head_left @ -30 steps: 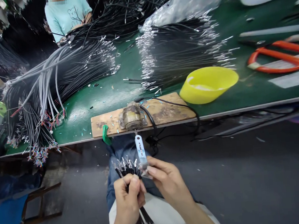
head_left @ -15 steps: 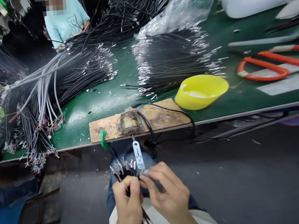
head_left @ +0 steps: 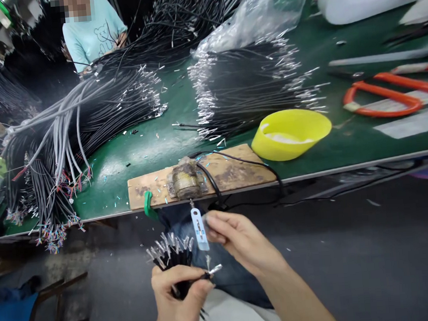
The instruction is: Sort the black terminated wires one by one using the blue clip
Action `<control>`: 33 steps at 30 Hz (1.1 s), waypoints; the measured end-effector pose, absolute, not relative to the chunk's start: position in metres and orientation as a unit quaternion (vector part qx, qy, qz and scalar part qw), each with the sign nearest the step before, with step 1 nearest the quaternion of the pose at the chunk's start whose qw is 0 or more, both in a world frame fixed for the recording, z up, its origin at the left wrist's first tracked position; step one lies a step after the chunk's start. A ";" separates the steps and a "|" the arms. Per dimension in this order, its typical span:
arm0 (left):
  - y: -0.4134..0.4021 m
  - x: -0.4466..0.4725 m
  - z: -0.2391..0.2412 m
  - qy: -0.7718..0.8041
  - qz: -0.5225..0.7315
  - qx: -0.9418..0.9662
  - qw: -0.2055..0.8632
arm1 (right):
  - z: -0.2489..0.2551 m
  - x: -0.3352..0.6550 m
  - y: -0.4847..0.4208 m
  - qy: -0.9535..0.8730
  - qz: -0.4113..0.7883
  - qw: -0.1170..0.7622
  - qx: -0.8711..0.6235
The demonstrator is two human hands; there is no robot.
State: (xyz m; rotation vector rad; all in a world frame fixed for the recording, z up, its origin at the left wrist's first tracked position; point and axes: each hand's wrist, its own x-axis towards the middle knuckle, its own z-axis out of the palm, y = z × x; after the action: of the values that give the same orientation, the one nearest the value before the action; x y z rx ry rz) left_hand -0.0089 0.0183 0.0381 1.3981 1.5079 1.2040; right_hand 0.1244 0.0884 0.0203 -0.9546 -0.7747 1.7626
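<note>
My left hand (head_left: 181, 298) is closed round a bundle of black cables (head_left: 172, 256) with silvery stripped ends fanned upward. Its thumb and index finger pinch one cable (head_left: 209, 273) whose silvery ends stick out to the right. Above it, my right hand (head_left: 239, 235) is closed in a pinch beside a light-blue plastic piece (head_left: 200, 229); what its fingertips hold, if anything, I cannot make out. That piece hangs from the shaft of a small motor (head_left: 186, 179), which is fixed to a wooden board (head_left: 237, 166) at the bench edge.
Across the green bench (head_left: 153, 146) lie stripped black cables (head_left: 248, 87) and grey cables (head_left: 64, 123). A yellow cup-like ring (head_left: 291, 146) and orange-handled scissors (head_left: 381, 98) are to the right. A green clamp (head_left: 148, 203) grips the board. A co-worker (head_left: 93, 28) sits opposite.
My right hand has left the bundle, moving up beside the light-blue piece. A cable's silvery ends now show at my left thumb and index finger. The left hand has shifted slightly left and down.
</note>
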 end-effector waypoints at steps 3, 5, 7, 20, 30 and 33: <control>0.018 -0.009 0.044 0.574 0.489 0.544 0.369 | 0.029 0.118 0.097 -0.337 0.707 0.484 -0.390; 0.019 -0.008 0.046 0.583 0.492 0.546 0.347 | 0.032 0.111 0.098 -0.322 0.737 0.467 -0.368; 0.021 -0.007 0.048 0.601 0.492 0.540 0.324 | 0.033 0.105 0.096 -0.282 0.759 0.472 -0.350; 0.030 -0.001 0.046 0.617 0.430 0.592 0.290 | 0.034 0.094 0.098 -0.192 0.759 0.511 -0.356; 0.023 -0.002 0.047 0.631 0.447 0.560 0.297 | 0.017 0.102 0.089 -0.188 0.716 0.522 -0.423; 0.020 -0.004 0.044 0.647 0.429 0.558 0.295 | 0.010 0.110 0.082 -0.239 0.690 0.521 -0.442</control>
State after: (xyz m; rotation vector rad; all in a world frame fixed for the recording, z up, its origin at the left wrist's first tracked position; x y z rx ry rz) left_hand -0.0041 0.0205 0.0443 1.4846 1.7214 1.1409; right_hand 0.1101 0.0821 0.0095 -1.0594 -0.5735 1.6528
